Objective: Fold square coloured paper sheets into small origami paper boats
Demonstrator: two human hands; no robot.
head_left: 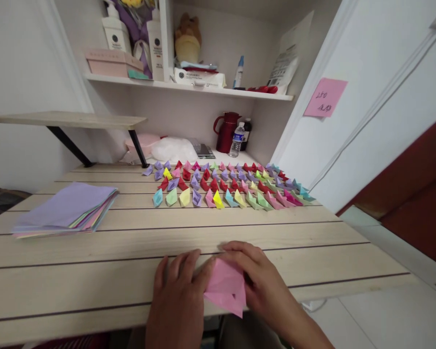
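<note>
Resting pink paper (225, 287) between both hands' grip

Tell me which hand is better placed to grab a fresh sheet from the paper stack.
Left, probably. The stack of coloured sheets lies on the table's left side, nearer the left hand. The right hand sits on the far side of the pink paper both hands are folding, so it would cross over.

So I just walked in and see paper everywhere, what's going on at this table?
A person is folding a pink paper sheet at the near edge of the wooden table, left hand and right hand both on it. Rows of small folded paper boats in many colours sit further back, and a stack of coloured paper lies to the left.
</note>
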